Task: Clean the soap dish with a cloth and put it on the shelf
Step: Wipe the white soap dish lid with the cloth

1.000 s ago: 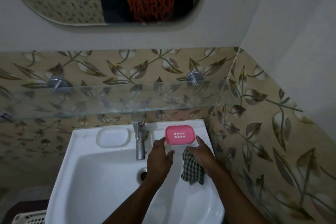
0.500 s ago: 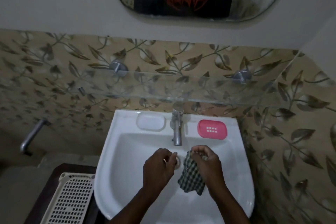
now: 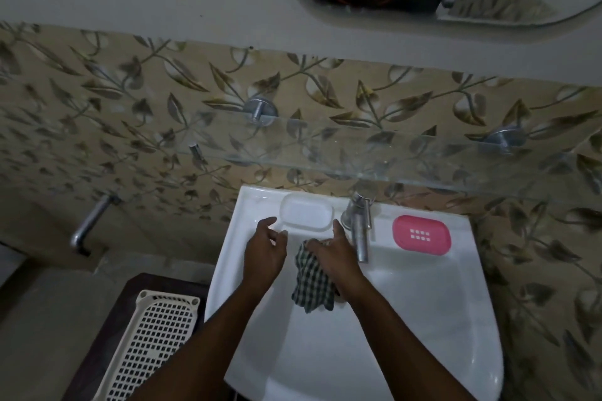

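Observation:
A pink soap dish (image 3: 421, 234) with small drain holes lies on the white sink's back ledge, right of the tap (image 3: 359, 230). A white soap dish (image 3: 307, 212) lies on the ledge left of the tap. My left hand (image 3: 264, 254) is open, fingers spread just below the white dish's left end. My right hand (image 3: 335, 254) holds a green checked cloth (image 3: 312, 282) in its palm, its thumb reaching up to the white dish's right end. The glass shelf (image 3: 374, 153) runs along the wall above the sink.
The white sink (image 3: 423, 319) fills the lower middle. A perforated cream basket (image 3: 153, 342) rests on a dark stand at lower left. A metal pipe (image 3: 89, 225) juts from the tiled wall at left. A mirror hangs at the top.
Both hands moved left from the pink dish, across the basin, up to the white dish. The cloth stayed in my right hand. The view swung left.

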